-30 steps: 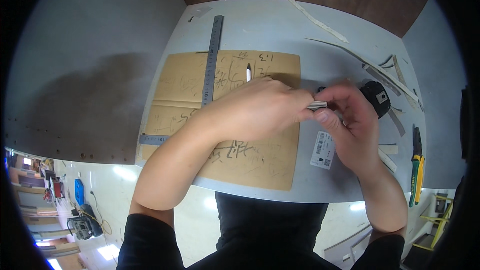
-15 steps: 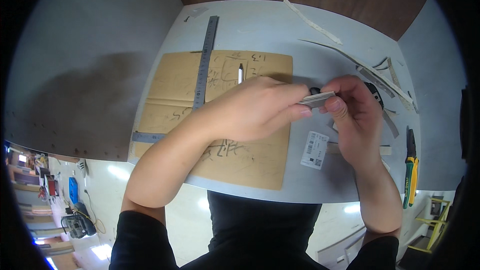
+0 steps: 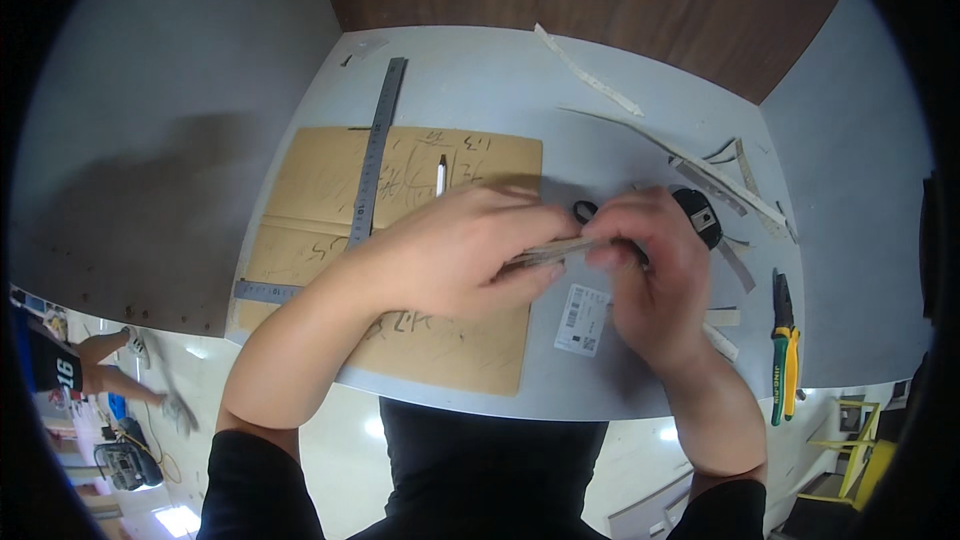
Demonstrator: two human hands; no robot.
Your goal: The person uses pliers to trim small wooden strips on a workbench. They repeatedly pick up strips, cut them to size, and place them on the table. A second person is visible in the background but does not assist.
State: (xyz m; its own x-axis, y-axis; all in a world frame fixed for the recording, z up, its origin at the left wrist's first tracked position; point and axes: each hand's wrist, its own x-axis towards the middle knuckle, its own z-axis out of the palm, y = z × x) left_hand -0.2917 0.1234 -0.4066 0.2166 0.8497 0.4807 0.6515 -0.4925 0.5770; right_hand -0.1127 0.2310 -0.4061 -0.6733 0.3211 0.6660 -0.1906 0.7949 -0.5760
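Between both hands is a small stack of thin, grey-beige strips (image 3: 553, 252), held above the table near the cardboard's right edge. My left hand (image 3: 470, 250) grips its left end between thumb and fingers. The fingers of my right hand (image 3: 650, 270) are closed on the other end, slightly blurred. Just behind the fingertips is a small black loop (image 3: 585, 211). A black tape measure (image 3: 697, 218) lies beyond the right hand, partly covered by it. Below the strips, a white printed label (image 3: 582, 320) rests on the table.
Under my left arm lies brown cardboard (image 3: 480, 360) with pen marks, a steel square ruler (image 3: 378, 145) and a white pen (image 3: 441, 176). Offcut strips (image 3: 720, 175) are scattered at right, near green-and-yellow pliers (image 3: 784, 350). Panels wall the table. Someone's legs (image 3: 120, 365) show at lower left.
The strips now slant differently, and my right fingers cover more of their end. The table has shifted left and down in the picture. A person has appeared at lower left.
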